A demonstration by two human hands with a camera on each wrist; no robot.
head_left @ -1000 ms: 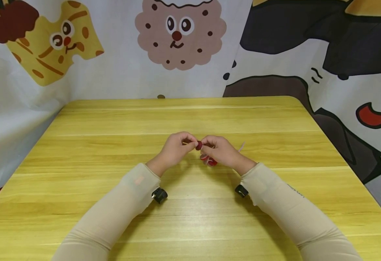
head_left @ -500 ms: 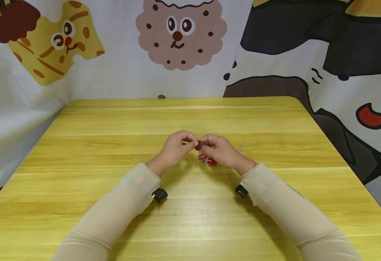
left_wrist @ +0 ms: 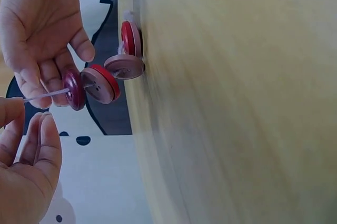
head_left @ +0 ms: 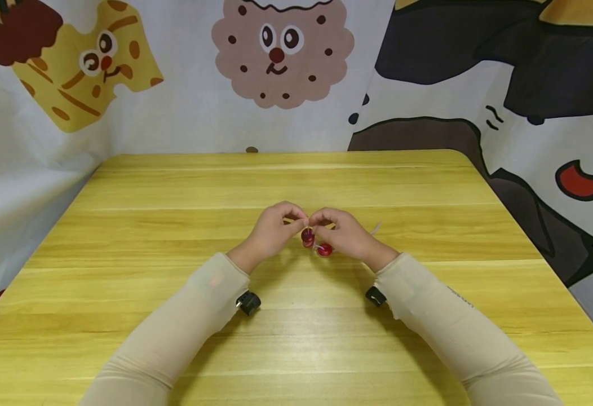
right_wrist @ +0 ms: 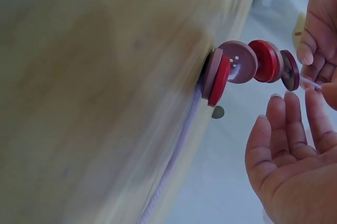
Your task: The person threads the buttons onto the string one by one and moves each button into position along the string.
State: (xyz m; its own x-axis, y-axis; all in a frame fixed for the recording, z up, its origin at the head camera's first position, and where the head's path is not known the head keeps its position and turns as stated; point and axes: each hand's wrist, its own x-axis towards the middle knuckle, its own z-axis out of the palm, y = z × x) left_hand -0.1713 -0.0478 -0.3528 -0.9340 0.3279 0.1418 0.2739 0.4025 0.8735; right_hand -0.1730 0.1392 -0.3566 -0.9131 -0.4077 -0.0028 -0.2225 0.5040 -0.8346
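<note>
In the head view my left hand (head_left: 278,228) pinches a thin pale cord (left_wrist: 45,95) near its end, as the left wrist view shows. Threaded below on the cord, a dark maroon button (left_wrist: 74,90) hangs face out. Further along follow several more red and dusty pink buttons, among them a pink four-hole button (right_wrist: 238,62). The lowest red button (head_left: 324,249) lies at the tabletop. My right hand (head_left: 344,234) is close beside the cord, its fingers fairly straight and its thumb and forefinger apart; whether a fingertip touches the cord is hard to see.
The wood-grain table (head_left: 296,338) spreads beneath both forearms. The cord's tail (head_left: 376,227) trails out past the right wrist. A cartoon-printed curtain (head_left: 175,113) hangs behind the table. Each sleeve bears a black wrist camera (head_left: 248,303).
The maroon button, earlier between both hands' fingertips, now hangs lower on the cord. The other buttons have shifted slightly left and out from under the right hand. Both hands moved up a little.
</note>
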